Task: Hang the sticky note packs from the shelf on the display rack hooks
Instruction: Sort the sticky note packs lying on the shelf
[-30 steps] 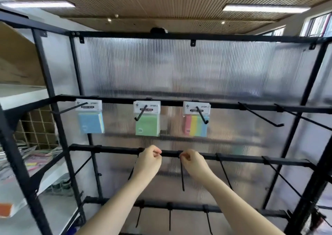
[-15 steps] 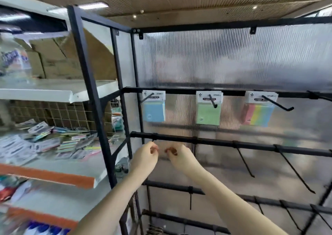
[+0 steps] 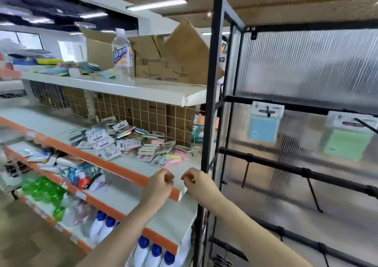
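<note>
Hovering side by side in front of the orange shelf edge (image 3: 114, 165), the left hand (image 3: 158, 187) and right hand (image 3: 199, 182) both have fingers curled in with thumbs meeting fingertips; neither plainly holds anything, and nothing between the pinched tips can be made out. Loose sticky note packs (image 3: 131, 142) lie heaped on the white shelf (image 3: 51, 123) beyond and a little left of the left hand, well apart from both hands, packs overlapping at odd angles. Right of the right hand stands the black display rack (image 3: 214, 82); a blue pack (image 3: 263, 123) hangs on a hook up and right of that hand, a green pack (image 3: 347, 138) on the next hook farther right. Card headers on the hung packs carry a dark label, too blurred to read. A clear water bottle (image 3: 122, 54) with a blue and orange label, text illegible, stands on the upper shelf above the pile, cardboard boxes (image 3: 163, 60) just behind it. Rack's front upright runs close beside the right hand. Lower rack bars (image 3: 296, 169) carry bare hooks (image 3: 313, 195) right of the right hand, with open space between bars. Below the hands, white bottles with blue caps (image 3: 155, 252) sit on a lower shelf; green bottles (image 3: 43, 191) lie low and far left.
</note>
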`<move>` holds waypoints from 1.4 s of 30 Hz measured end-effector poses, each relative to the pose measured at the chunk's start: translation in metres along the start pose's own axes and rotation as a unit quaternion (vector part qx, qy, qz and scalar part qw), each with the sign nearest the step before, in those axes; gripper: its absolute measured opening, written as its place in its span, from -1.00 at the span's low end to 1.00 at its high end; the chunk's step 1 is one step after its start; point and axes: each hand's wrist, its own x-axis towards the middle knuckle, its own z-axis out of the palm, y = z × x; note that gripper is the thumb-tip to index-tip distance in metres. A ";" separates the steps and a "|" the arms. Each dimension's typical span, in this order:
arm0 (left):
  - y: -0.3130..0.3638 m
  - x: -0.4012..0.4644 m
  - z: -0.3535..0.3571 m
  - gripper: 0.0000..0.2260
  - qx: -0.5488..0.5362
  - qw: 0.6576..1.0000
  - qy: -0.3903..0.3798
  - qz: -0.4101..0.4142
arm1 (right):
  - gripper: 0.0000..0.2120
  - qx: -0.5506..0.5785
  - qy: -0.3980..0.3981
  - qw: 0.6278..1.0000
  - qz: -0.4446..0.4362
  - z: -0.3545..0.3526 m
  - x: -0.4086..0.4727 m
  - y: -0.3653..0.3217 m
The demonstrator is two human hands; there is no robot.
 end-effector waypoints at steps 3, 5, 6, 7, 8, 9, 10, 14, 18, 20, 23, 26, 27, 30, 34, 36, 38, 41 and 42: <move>-0.026 0.007 -0.017 -0.82 -0.001 1.000 0.000 -0.003 | -0.77 -0.010 -0.023 1.000 0.000 0.026 0.021 -0.012; -0.040 0.013 -0.026 -0.83 0.005 1.000 0.005 -0.011 | -0.76 -0.019 -0.037 0.999 -0.006 0.041 0.036 -0.018; -0.047 0.017 -0.029 -0.83 0.007 1.000 0.007 -0.019 | -0.76 -0.023 -0.043 0.999 -0.009 0.049 0.043 -0.021; -0.054 0.022 -0.032 -0.84 0.007 1.000 0.010 -0.028 | -0.76 -0.024 -0.049 0.998 -0.013 0.056 0.051 -0.024; -0.061 0.027 -0.036 -0.85 0.008 0.999 0.012 -0.038 | -0.77 -0.024 -0.053 0.998 -0.018 0.063 0.059 -0.026; -0.068 0.033 -0.039 -0.85 0.011 0.999 0.014 -0.047 | -0.77 -0.023 -0.058 0.998 -0.024 0.071 0.068 -0.029; -0.074 0.040 -0.042 -0.85 0.016 0.998 0.018 -0.056 | -0.77 -0.020 -0.062 0.997 -0.030 0.078 0.077 -0.032; -0.097 0.075 -0.053 -0.80 0.023 0.996 0.035 -0.079 | -0.75 -0.024 -0.074 0.996 -0.050 0.104 0.119 -0.044; -0.115 0.116 -0.063 -0.77 0.039 0.993 0.042 -0.101 | -0.75 -0.042 -0.083 0.994 -0.054 0.125 0.169 -0.049; -0.123 0.137 -0.067 -0.73 0.069 0.992 0.036 -0.098 | -0.76 -0.052 -0.081 0.994 -0.045 0.135 0.193 -0.047; -0.132 0.167 -0.072 -0.70 0.088 0.990 0.022 -0.107 | -0.76 -0.071 -0.085 0.994 -0.021 0.148 0.224 -0.041; -0.140 0.193 -0.075 -0.71 0.114 0.989 0.004 -0.097 | -0.76 -0.071 -0.088 0.994 0.002 0.159 0.249 -0.035; -0.144 0.201 -0.074 -0.72 0.121 0.988 0.001 -0.096 | -0.77 -0.072 -0.086 0.994 0.008 0.162 0.256 -0.032; -0.159 0.218 -0.069 -0.75 0.119 0.987 0.001 -0.105 | -0.76 -0.099 -0.075 0.992 0.022 0.170 0.273 -0.025; -0.177 0.234 -0.057 -0.72 0.125 0.987 -0.017 -0.099 | -0.64 -0.143 -0.090 0.984 0.055 0.180 0.287 -0.014; -0.185 0.242 -0.052 -0.71 0.134 0.987 -0.019 -0.091 | -0.60 -0.154 -0.099 0.981 0.066 0.186 0.292 -0.009; -0.193 0.254 -0.048 -0.72 0.155 0.985 -0.024 -0.072 | -0.57 -0.161 -0.105 0.979 0.074 0.191 0.297 -0.005; -0.201 0.275 -0.041 -0.72 0.160 0.986 -0.038 -0.032 | -0.48 -0.178 -0.099 0.975 0.086 0.198 0.307 0.000; -0.204 0.282 -0.038 -0.70 0.160 0.986 -0.043 -0.015 | -0.46 -0.188 -0.094 0.973 0.090 0.201 0.312 0.001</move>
